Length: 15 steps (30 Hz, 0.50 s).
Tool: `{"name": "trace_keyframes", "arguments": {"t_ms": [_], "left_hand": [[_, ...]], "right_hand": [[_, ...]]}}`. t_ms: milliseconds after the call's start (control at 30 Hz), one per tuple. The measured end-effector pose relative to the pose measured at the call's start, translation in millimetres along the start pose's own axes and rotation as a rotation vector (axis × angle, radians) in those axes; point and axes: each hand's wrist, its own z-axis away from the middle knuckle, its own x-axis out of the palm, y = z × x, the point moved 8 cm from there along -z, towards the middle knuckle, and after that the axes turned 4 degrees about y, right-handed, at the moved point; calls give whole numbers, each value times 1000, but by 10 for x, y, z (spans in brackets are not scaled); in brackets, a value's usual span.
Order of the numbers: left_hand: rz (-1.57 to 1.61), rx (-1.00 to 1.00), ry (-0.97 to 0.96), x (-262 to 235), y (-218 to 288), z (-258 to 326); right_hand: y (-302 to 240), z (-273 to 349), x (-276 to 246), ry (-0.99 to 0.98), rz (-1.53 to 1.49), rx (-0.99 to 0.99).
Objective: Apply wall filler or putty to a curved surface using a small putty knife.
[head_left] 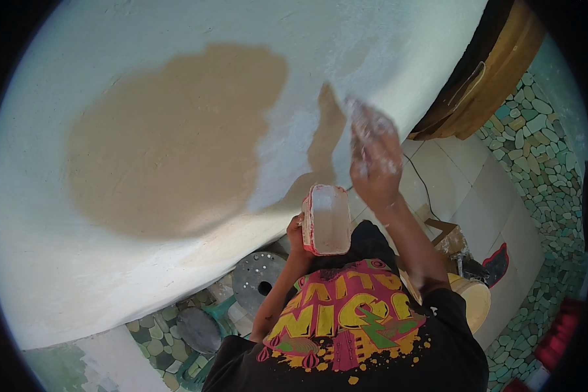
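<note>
While fingers of left hand (296,232) clamp one rectangular red-rimmed tub (329,225), mouth up, presumably leaving inside reachable to right hand (377,145), that second hand, white-smeared, hangs near white wall (144,39); its fingers blurred, cannot tell if closed. Farther out: one grey perforated disc (251,277), one round pale-yellow container (477,300).

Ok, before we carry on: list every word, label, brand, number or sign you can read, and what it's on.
Black T-shirt: large yellow lettering over a pink print; I don't copy out printed words.
Tub in the left hand: any print on its red-and-white outer side is too small to read.
No other lettering stands out.
</note>
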Motion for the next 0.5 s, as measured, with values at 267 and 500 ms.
{"name": "trace_keyframes", "arguments": {"t_ms": [267, 500], "left_hand": [[14, 62, 29, -38, 23, -24], [77, 58, -122, 161, 29, 66]], "right_hand": [[-268, 286, 319, -252, -80, 52], [277, -415, -188, 133, -59, 141]]}}
